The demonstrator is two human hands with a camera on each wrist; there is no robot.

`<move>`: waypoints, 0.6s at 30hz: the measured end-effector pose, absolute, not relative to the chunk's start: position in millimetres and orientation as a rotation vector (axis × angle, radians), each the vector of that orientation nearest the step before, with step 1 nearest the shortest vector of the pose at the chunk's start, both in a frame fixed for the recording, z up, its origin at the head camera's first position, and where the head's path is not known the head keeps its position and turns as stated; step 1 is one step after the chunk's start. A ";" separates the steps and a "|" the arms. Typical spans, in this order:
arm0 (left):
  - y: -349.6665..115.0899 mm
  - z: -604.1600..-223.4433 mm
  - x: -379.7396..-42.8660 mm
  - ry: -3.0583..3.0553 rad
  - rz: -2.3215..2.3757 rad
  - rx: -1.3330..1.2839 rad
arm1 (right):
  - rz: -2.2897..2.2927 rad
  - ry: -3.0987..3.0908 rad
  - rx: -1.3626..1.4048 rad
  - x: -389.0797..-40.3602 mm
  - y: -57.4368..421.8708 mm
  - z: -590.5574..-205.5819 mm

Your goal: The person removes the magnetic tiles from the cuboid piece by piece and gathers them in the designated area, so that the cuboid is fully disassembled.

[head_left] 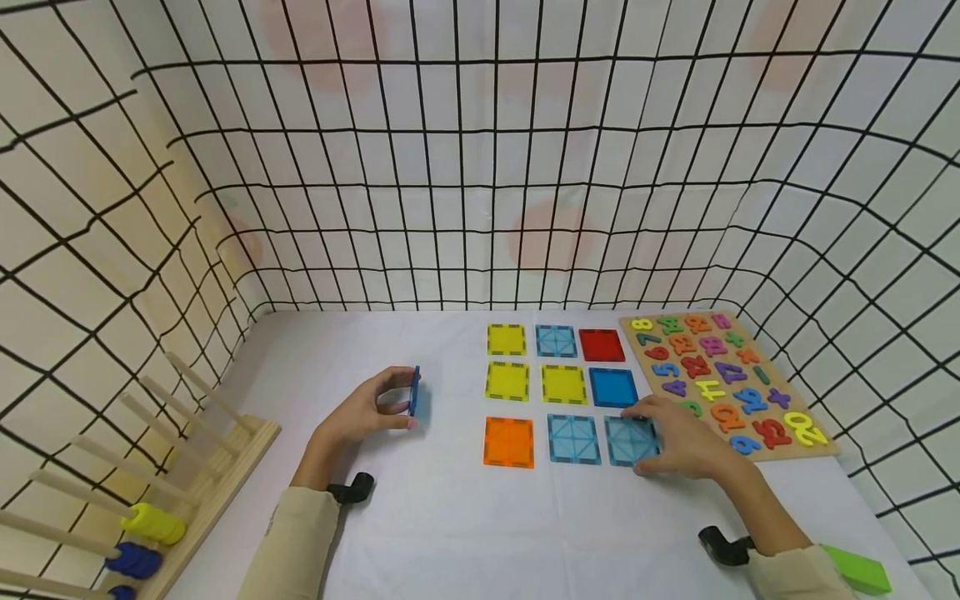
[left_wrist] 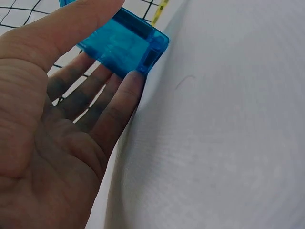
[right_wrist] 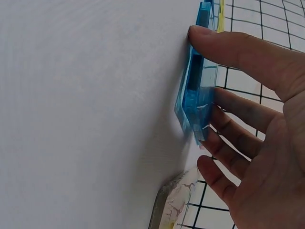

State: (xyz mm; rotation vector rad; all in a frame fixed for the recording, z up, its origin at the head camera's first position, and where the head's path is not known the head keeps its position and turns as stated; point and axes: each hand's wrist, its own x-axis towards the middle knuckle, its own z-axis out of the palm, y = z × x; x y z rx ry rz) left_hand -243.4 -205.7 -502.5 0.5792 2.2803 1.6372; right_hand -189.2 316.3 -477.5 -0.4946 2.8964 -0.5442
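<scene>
My left hand [head_left: 367, 406] pinches a translucent blue magnetic tile [head_left: 415, 392] by its edges, thumb on one side and fingertips on the other. The tile stands on edge, left of the laid-out tiles. In the left wrist view the thumb covers part of this blue tile [left_wrist: 126, 43]. At the near right corner of the tile rows, my right hand [head_left: 686, 442] grips a light blue square tile [head_left: 628, 440] between thumb and fingers. It lies at the table surface, beside another light blue tile [head_left: 573, 439]. An orange tile [head_left: 508, 442] ends that near row.
Behind lie yellow tiles [head_left: 507, 381], a blue tile [head_left: 612, 387], a red tile [head_left: 602, 345] and a light blue tile [head_left: 556, 341]. A wooden number board [head_left: 795, 448] lies right, a wooden peg stacker [head_left: 217, 492] left. A green block [head_left: 857, 570] sits near right; black wire grid surrounds the table.
</scene>
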 end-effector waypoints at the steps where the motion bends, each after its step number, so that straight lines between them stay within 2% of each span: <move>1: -205.6 -503.0 -243.4 2.282 1.635 0.571 | -0.539 2.894 -0.497 -189.4 316.3 -477.3; 13: -199.9 -499.7 -240.6 2.413 1.573 0.499 | -0.542 2.854 -0.512 -189.9 319.7 -478.3; 18: -192.1 -493.2 -233.6 2.546 1.522 0.543 | -0.544 2.851 -0.532 -189.5 321.7 -480.3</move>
